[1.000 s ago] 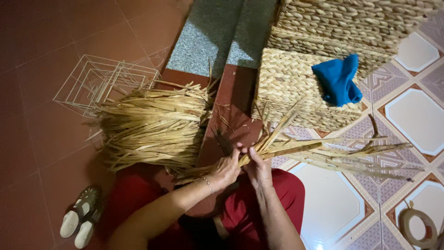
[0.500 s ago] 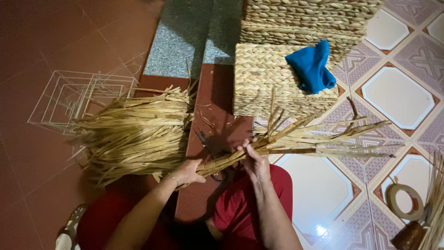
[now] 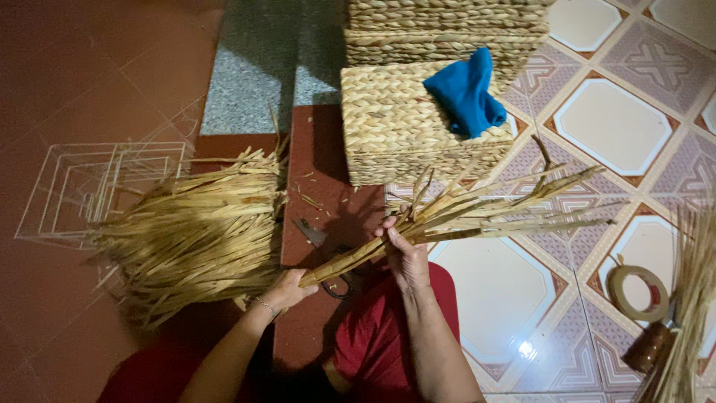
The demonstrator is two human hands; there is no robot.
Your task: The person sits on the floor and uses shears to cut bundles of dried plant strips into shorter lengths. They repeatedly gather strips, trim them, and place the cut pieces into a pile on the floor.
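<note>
head view. the left hand [image 3: 289, 287] is closed around the lower end of a straw bundle [image 3: 462, 216]. the right hand [image 3: 405, 254] is closed around the same bundle further up, fingers wrapped over the stalks. the bundle runs diagonally from the left hand, up and to the right, and fans out into loose ends above the patterned tiles [image 3: 611, 127]. it is held clear of the floor, in front of the person's red-clothed knees.

scissors [image 3: 328, 257] lie on the dark red floor strip just below the bundle, between the two hands; the blades point up-left and the handles are partly hidden by the bundle.

a straw pile [image 3: 198, 235] lies on the floor to the left, just beside the left hand. wire frames [image 3: 82, 186] stand behind the pile, touching its far edge.

a woven basket [image 3: 406, 123] stands beyond the bundle, near its loose ends. a blue cloth [image 3: 466, 93] lies on the basket's top right corner. more woven baskets [image 3: 447, 26] are stacked behind it.

a tape roll [image 3: 638, 292] lies on the tiles at the right, well apart from the hands. more straw [image 3: 693, 298] stands at the right edge, beside the roll.
</note>
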